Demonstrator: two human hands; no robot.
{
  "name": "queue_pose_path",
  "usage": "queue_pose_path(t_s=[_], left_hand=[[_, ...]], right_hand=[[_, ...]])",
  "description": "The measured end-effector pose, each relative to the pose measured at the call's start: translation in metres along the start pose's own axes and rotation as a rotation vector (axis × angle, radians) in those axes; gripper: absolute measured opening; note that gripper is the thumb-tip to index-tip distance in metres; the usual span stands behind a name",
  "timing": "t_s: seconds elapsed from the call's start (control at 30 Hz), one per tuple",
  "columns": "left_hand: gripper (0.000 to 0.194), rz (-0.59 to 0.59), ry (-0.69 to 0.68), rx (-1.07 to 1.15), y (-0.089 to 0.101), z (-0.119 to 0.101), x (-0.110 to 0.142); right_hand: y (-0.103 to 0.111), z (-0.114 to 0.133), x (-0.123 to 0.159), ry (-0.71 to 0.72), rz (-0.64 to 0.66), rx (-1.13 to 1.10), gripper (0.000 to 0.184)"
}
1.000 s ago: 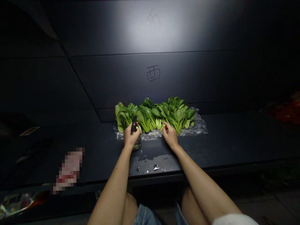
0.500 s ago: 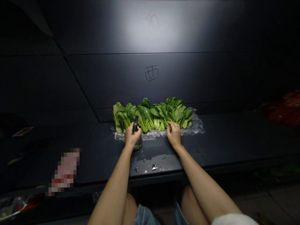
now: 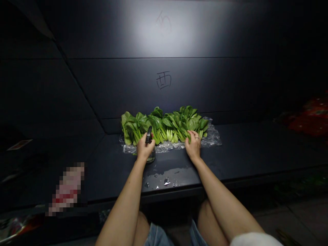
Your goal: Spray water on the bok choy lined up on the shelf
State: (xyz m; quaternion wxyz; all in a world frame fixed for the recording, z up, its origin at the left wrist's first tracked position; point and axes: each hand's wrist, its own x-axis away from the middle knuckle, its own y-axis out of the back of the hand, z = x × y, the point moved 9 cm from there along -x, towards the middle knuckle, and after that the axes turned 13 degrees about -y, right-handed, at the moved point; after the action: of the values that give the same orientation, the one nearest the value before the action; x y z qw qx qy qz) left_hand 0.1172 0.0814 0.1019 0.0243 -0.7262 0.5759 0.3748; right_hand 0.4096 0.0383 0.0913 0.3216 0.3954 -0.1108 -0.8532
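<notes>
A row of green bok choy heads [image 3: 164, 128], with pale stems and glossy dark leaves, lies side by side on a crinkled sheet of clear plastic wrap [image 3: 212, 140], near the back edge of a dark matte desk [image 3: 243, 147]. The stems point toward the person and the leaves toward the back.

The right hand [image 3: 193, 146], wearing a thin ring [image 3: 196, 138], rests at the stems on the right part of the row. Its fingers [image 3: 191, 134] touch the greens, but I cannot tell whether they are pinching a stem or just lying on it. The left hand [image 3: 145, 150] is clenched around a slim black object [image 3: 148, 134] that stands upright from the fist, just in front of the row's left part. The light is too dim to say what it is. A small clear glass jar [image 3: 151, 158] stands directly behind the left wrist, touching the hand or nearly so.

A patch of spilled water [image 3: 164, 174] lies nearer the desk's front edge, between the forearms. A pixelated packet [image 3: 67, 189] sits well left, by the desk's left end. The character 西 [image 3: 163, 80] is written on the dark panel wall [image 3: 217, 85] behind.
</notes>
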Motion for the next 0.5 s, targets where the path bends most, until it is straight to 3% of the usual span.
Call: queue_pose_path(t_s=[0.23,0.5], left_hand=[[0.031,0.023,-0.005,0.002,-0.006,-0.002,0.000],[0.026,0.048,-0.009,0.009,-0.009,-0.005,0.003]], right_hand=[[-0.007,-0.023,-0.001,-0.085,0.026,0.066,0.049],[-0.013,-0.023,0.002,-0.086,0.069,0.065,0.053]])
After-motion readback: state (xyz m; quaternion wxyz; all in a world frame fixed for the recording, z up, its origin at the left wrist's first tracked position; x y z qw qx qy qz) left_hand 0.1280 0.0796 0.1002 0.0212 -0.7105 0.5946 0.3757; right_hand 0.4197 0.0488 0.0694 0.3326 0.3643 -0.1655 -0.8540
